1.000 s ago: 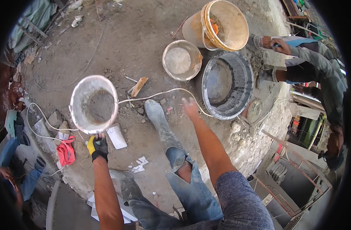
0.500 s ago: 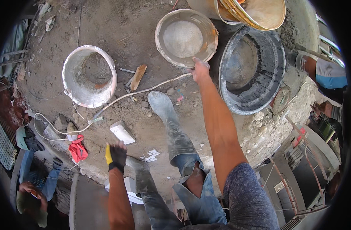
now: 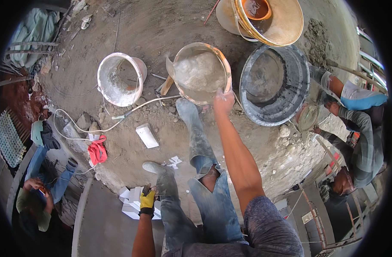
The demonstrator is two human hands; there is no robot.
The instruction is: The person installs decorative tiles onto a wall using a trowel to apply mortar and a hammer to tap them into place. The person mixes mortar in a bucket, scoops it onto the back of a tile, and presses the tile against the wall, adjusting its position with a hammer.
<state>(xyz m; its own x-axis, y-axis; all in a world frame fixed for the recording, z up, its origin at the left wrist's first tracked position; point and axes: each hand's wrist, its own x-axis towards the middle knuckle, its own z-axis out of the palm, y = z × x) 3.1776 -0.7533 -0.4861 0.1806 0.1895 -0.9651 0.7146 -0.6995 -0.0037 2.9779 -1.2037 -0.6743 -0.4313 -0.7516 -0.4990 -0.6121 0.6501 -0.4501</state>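
Observation:
My right hand [image 3: 224, 103] is closed on the near rim of a pale bucket [image 3: 228, 68], which is tilted. Inside the bucket lies a whitish, powdery heap [image 3: 199, 70]. My left hand [image 3: 147, 201], in a yellow and black glove with bare fingertips, is low beside my leg. Its fingers look apart, with nothing plainly held. White blocks [image 3: 129, 210] are stacked just beside and below it. To the right of the bucket stands a wide black tub [image 3: 245, 92] with a greyish, wet-looking bottom.
A white-crusted bucket [image 3: 102, 79] stands at left. Yellowish buckets [image 3: 290, 40], one holding an orange pot [image 3: 256, 9], stand far right. A white cable [image 3: 82, 138], a red cloth [image 3: 97, 150] and a single white block [image 3: 147, 135] lie on the dirt. Other people are at both sides.
The held bucket has come nearer and tilted, showing more of its powder. My left hand has moved down and right, turning its yellow side up. A person at right leans further into view.

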